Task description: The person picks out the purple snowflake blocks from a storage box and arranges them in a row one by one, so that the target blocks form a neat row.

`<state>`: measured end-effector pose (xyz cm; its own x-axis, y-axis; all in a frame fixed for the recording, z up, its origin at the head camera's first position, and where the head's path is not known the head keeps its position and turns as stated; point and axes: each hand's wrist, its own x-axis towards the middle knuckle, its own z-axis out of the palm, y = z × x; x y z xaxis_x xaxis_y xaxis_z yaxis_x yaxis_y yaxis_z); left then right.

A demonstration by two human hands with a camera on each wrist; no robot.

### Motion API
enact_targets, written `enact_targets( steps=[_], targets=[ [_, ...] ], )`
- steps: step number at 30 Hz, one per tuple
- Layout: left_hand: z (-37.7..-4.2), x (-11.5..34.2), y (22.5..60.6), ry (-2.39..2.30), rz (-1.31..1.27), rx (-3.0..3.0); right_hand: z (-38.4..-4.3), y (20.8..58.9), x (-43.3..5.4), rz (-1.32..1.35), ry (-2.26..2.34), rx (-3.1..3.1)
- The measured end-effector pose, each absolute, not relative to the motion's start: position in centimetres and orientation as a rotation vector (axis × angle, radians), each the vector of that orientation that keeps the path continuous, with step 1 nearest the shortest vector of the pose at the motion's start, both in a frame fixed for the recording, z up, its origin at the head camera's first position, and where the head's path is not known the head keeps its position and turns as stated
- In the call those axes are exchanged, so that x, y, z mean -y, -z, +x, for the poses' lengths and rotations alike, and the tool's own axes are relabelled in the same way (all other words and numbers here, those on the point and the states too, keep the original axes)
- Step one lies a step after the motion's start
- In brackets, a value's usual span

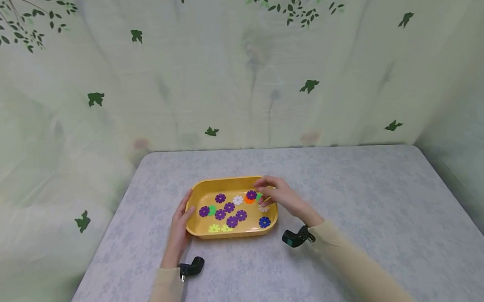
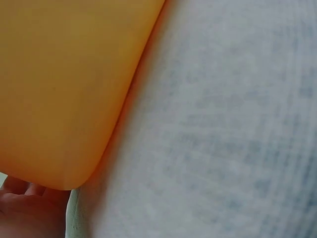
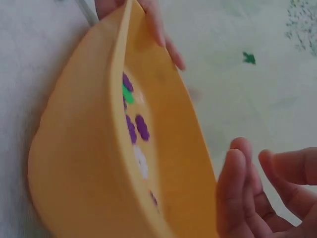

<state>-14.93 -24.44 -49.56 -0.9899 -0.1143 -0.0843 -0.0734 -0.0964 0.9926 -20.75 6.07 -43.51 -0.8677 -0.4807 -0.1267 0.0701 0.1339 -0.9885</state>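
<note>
A yellow tray [image 1: 227, 183] holds several flower-shaped pieces. Most are purple [image 1: 229, 207]; others are white [image 1: 238, 200], green [image 1: 212, 210], yellow [image 1: 214, 228], blue [image 1: 264, 222] and orange, the orange one partly under a purple one. At the tray's left end my left hand [image 1: 179, 225] grips the rim, thumb on top and fingers along the outside. The left wrist view shows the tray wall [image 2: 64, 99] with that hand [image 2: 32, 213] at its corner. Over the right end hovers my right hand [image 1: 283, 195], fingers bent. Nothing shows between its thumb and fingers [image 3: 235, 173] in the right wrist view.
The tray is on a grey mottled table [image 1: 351, 200]. Behind the table hangs a pale curtain [image 1: 230, 78] printed with leaves and birds, and it also runs along both sides. Black wrist cameras [image 1: 192, 266] sit on both wrists.
</note>
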Motion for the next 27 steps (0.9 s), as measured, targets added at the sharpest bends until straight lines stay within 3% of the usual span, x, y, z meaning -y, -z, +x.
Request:
enact_targets(
  steps=[11, 27],
  targets=[
    [-14.9, 24.4, 49.7, 2.264, 0.241, 2.132, -20.5, 44.6, -1.4, -0.402, 1.510, -1.933],
    [-13.8, 23.4, 46.9, 2.314, 0.269, 2.114, -20.4, 45.8, 0.1, -0.304, 1.355, -2.030]
  ],
)
